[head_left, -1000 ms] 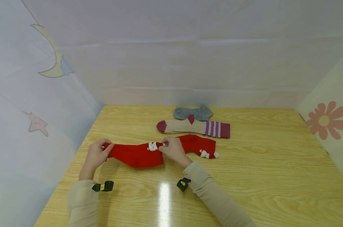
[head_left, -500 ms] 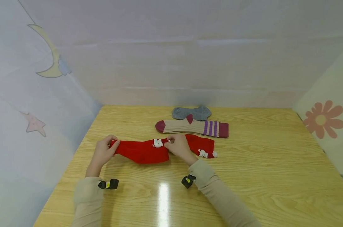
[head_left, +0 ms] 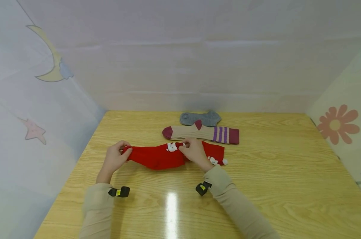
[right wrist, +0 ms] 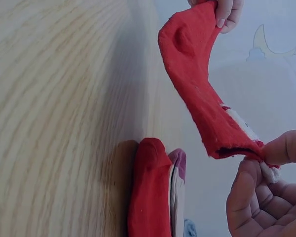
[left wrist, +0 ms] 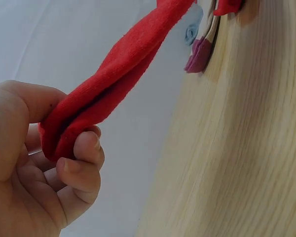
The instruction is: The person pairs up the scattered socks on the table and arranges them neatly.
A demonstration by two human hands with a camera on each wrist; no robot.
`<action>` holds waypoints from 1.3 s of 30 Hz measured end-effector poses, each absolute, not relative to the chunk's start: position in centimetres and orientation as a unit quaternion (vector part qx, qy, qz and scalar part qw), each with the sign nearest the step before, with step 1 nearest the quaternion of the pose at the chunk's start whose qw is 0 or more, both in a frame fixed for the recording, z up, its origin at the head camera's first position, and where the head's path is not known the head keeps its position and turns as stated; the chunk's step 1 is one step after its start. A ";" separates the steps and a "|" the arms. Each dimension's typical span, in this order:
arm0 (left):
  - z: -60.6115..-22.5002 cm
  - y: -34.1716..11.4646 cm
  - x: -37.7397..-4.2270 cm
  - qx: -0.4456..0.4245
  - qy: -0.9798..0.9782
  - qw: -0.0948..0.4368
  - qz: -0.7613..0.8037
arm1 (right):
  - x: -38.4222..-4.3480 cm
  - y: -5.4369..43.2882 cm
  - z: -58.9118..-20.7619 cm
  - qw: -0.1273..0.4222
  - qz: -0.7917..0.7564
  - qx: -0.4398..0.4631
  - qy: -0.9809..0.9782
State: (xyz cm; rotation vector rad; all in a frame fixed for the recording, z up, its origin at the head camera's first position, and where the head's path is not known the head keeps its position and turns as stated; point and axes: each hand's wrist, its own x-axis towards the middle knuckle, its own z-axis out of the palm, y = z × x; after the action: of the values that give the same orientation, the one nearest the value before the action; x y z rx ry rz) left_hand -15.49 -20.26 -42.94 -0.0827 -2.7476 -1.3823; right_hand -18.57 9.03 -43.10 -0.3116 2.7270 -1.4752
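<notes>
Stretched between both hands is a red sock (head_left: 156,157) with a white bear-like figure near its cuff. My left hand (head_left: 115,158) grips the toe end; in the left wrist view the thumb and fingers (left wrist: 84,175) fold round the red fabric. At the cuff, my right hand (head_left: 195,152) pinches the edge beside the white trim, as the right wrist view shows with the thumb (right wrist: 286,148). The held sock hangs raised over the table. A second red sock (head_left: 214,151) lies behind the right hand, partly hidden by it.
Behind the red socks lies a beige sock (head_left: 192,132) with maroon ends and purple stripes. A grey sock (head_left: 199,118) lies farther back, near the rear edge of the wooden table (head_left: 276,172). Pale printed cloth walls (head_left: 180,66) stand round the back and sides.
Both hands have carried the held red sock to the right and slightly back, now overlapping more of the second red sock. The grips look the same.
</notes>
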 end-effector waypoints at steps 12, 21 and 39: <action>-43.0 -18.7 -16.5 -0.059 -0.881 -0.003 -0.469 | -19.1 11.1 -43.0 0.001 -0.462 -0.076 0.884; -42.9 -17.8 -16.9 -0.096 -0.872 -0.077 -0.474 | -19.5 12.9 -43.1 0.015 -0.482 -0.049 0.875; -43.3 -14.8 -18.2 -0.104 -0.878 0.008 -0.468 | -19.4 15.7 -42.9 -0.008 -0.483 -0.042 0.875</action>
State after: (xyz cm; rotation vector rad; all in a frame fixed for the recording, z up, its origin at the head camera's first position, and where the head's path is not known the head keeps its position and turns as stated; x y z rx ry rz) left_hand -18.21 -14.79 -43.32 -0.3254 -2.7427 -1.4630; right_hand -19.36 15.68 -42.94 -0.1319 2.7615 -1.5249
